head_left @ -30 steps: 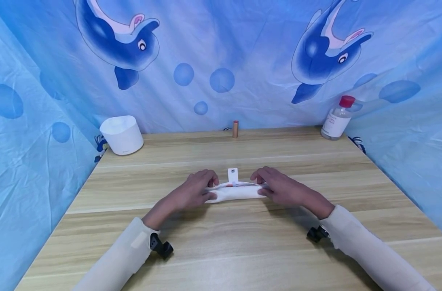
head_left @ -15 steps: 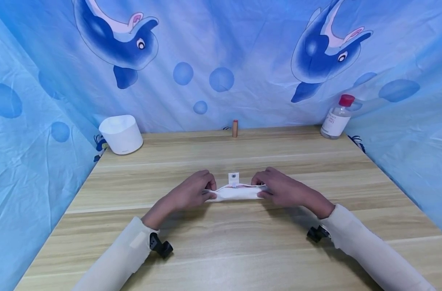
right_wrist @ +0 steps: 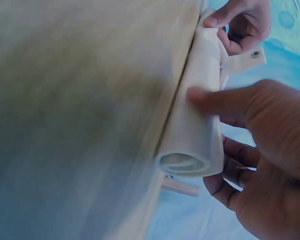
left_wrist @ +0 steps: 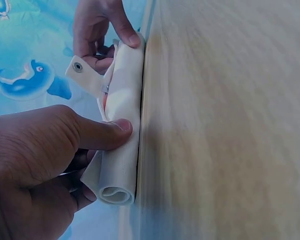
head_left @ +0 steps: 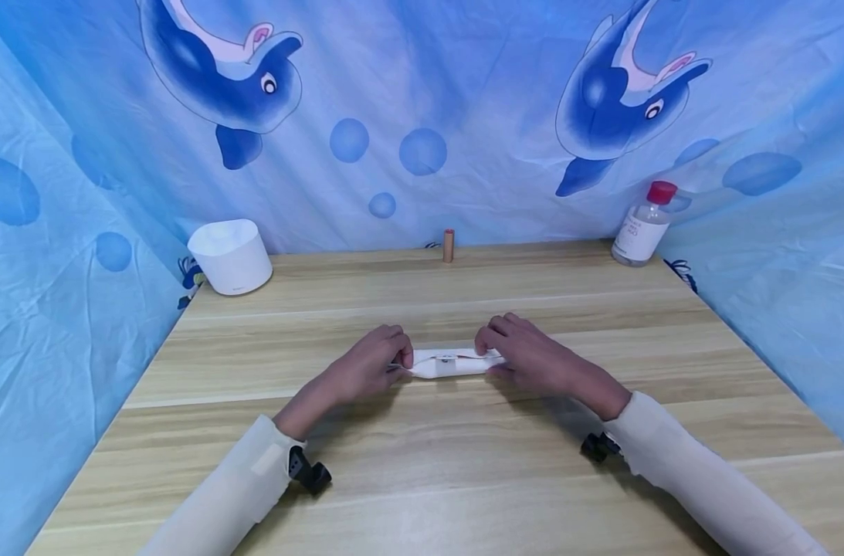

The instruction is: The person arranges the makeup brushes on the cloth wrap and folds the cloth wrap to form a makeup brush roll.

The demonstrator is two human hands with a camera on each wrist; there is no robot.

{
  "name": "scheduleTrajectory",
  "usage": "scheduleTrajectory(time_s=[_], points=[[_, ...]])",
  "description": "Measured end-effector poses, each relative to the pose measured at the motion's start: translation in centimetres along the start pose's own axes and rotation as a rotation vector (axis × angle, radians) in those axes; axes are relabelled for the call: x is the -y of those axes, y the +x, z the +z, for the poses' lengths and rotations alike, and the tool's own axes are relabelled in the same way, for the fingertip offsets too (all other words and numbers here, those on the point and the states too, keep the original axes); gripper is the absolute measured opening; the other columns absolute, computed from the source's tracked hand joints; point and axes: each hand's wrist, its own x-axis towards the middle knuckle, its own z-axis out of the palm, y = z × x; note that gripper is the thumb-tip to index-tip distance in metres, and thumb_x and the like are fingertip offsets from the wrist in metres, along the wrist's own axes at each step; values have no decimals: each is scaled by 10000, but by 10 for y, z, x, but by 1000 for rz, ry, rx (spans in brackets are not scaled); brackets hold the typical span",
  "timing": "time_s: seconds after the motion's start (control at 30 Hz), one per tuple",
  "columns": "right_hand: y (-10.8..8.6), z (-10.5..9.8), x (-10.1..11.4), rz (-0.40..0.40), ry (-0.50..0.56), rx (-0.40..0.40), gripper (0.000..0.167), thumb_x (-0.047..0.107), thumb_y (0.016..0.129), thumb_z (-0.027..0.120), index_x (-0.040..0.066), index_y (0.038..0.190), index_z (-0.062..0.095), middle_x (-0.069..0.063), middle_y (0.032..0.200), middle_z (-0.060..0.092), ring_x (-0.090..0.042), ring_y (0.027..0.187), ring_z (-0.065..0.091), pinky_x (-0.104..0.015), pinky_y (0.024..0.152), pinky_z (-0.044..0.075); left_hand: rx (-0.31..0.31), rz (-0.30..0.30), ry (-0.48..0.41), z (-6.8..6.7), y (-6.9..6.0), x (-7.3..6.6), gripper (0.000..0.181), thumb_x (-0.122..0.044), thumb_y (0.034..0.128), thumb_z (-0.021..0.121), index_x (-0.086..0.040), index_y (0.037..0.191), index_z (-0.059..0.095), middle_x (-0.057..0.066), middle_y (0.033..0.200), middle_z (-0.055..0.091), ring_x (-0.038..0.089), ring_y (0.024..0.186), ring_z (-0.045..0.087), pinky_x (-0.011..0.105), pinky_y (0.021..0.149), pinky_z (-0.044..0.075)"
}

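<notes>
A white fabric roll-up pouch [head_left: 456, 367] lies across the middle of the table, rolled into a narrow tube. Its coiled end [left_wrist: 115, 195] shows in the left wrist view. A small tab with a metal snap [left_wrist: 78, 67] sticks out from its far side, and a bit of orange shows in the slit beside it. My left hand [head_left: 369, 361] grips the left end, thumb on top and fingers behind. At the right end my right hand [head_left: 533, 359] holds the roll the same way, its thumb [right_wrist: 202, 97] pressed on the fabric. The pouch's contents are mostly hidden.
A white round-cornered container [head_left: 232, 259] stands at the back left of the wooden table [head_left: 422, 463]. Near the back edge is a small copper-coloured cylinder [head_left: 449, 247]. At the back right stands a clear bottle with a red cap [head_left: 642, 228]. Blue dolphin-print curtains surround the table.
Both hands have rolled the pouch a little; the snap tab, earlier pointing away behind it, now lies at the roll in the head view. My right hand has shifted slightly left.
</notes>
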Motion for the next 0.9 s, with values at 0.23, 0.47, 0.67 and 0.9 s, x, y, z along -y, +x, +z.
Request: scheduleTrajectory(time_s=[0.23, 0.47, 0.67, 0.9], points=[[13, -11, 17, -104, -6, -25, 265, 295, 1004, 639, 174, 1238, 618, 45, 1186, 622, -113, 1040, 589, -365, 859, 513, 15, 1, 13, -1, -2, 1, 198, -114, 860, 809, -140, 865, 612, -34, 883, 519, 144, 838, 471, 316, 764, 430], [27, -7, 26, -138, -25, -120, 177, 233, 978, 682, 210, 1142, 619, 83, 1035, 677, -36, 726, 570, -256, 599, 480, 11, 19, 15, 1, -1, 2, 192, -130, 865, 804, -146, 867, 613, -26, 884, 515, 155, 837, 455, 326, 767, 406], [30, 0, 26, -196, -95, -205, 105, 184, 936, 729, 205, 972, 633, 65, 953, 670, -51, 632, 543, -226, 502, 407, 6, 3, 29, 1, -1, 0, 198, -156, 867, 807, -156, 869, 609, -34, 888, 508, 158, 841, 453, 328, 766, 406], [34, 8, 26, -165, -157, -184, 141, 90, 921, 680, 194, 874, 597, 24, 1012, 689, -76, 664, 577, -239, 485, 397, -19, 18, 37, 3, -1, 4, 233, -176, 859, 816, -165, 880, 584, -7, 898, 487, 176, 846, 422, 339, 758, 374]])
